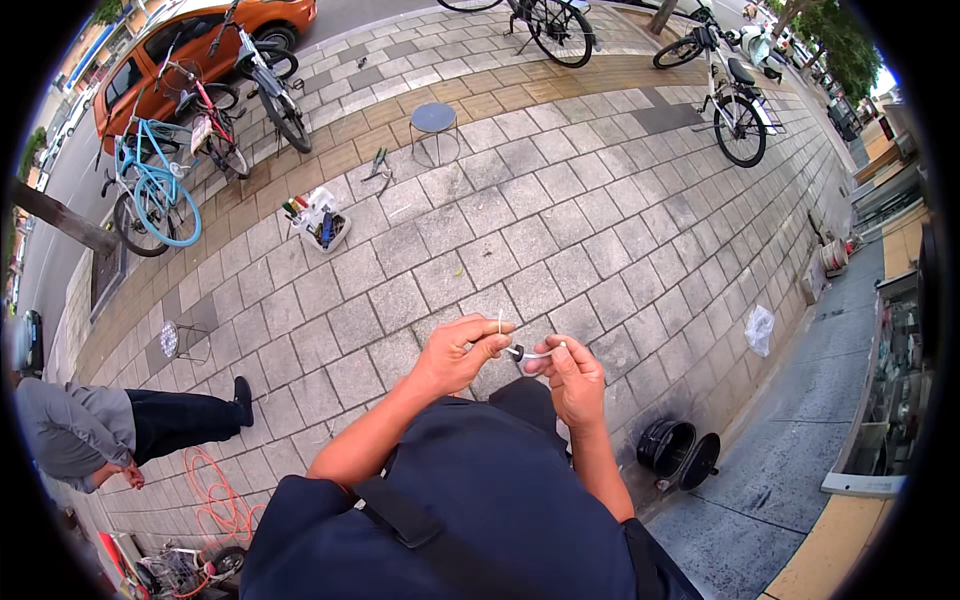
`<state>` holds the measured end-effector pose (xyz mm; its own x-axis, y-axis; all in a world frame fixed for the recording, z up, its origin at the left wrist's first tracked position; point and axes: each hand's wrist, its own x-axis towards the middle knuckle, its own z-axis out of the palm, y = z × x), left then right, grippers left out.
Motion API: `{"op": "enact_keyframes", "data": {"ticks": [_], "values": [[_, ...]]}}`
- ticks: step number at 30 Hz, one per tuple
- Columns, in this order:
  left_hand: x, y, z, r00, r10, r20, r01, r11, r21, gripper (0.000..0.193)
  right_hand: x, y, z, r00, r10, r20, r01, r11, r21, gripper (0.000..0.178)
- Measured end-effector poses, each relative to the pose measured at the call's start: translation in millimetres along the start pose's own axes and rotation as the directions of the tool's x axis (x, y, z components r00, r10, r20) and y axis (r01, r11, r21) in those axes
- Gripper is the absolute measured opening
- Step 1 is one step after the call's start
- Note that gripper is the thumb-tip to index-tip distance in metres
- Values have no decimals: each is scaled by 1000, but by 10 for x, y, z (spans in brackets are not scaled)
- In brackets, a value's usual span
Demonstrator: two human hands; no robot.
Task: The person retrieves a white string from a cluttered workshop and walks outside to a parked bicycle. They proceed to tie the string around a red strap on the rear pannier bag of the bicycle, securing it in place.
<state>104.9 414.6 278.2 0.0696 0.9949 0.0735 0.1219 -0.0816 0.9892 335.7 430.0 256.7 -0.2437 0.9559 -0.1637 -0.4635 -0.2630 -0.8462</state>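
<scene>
In front of my chest, my left hand (pixel 463 352) pinches a thin white strip (pixel 538 354) between thumb and fingers. One thin white end pokes up above that hand. A small dark piece (pixel 517 352) sits on the strip between my hands, close to the left fingertips. My right hand (pixel 577 380) is closed on the other end of the strip, its thumb and fingers pressed together. The strip is too thin and small for me to tell its exact kind.
A tool bin (pixel 325 228), pliers (pixel 379 165) and a round stool (pixel 434 118) stand ahead on the paving. Bicycles (pixel 165 190) are parked at left. A person (pixel 120 420) stands at left near an orange hose (pixel 218 495). A black bucket (pixel 666 447) is at right.
</scene>
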Motion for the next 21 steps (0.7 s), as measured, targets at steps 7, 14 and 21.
{"op": "enact_keyframes", "data": {"ticks": [7,14,21], "values": [[2345,-219,-365,1000,-20,-15,16,972,-233,18,2302,-437,-170,989,28,148,-46,992,114,27],[4563,-548,-733,957,-99,-273,74,992,-103,21,5044,-807,-172,928,144,342,-118,988,-97,29],[6704,-640,-1385,945,-108,-309,45,977,-207,25,7420,-1524,37,906,117,407,-15,969,-247,28]]}}
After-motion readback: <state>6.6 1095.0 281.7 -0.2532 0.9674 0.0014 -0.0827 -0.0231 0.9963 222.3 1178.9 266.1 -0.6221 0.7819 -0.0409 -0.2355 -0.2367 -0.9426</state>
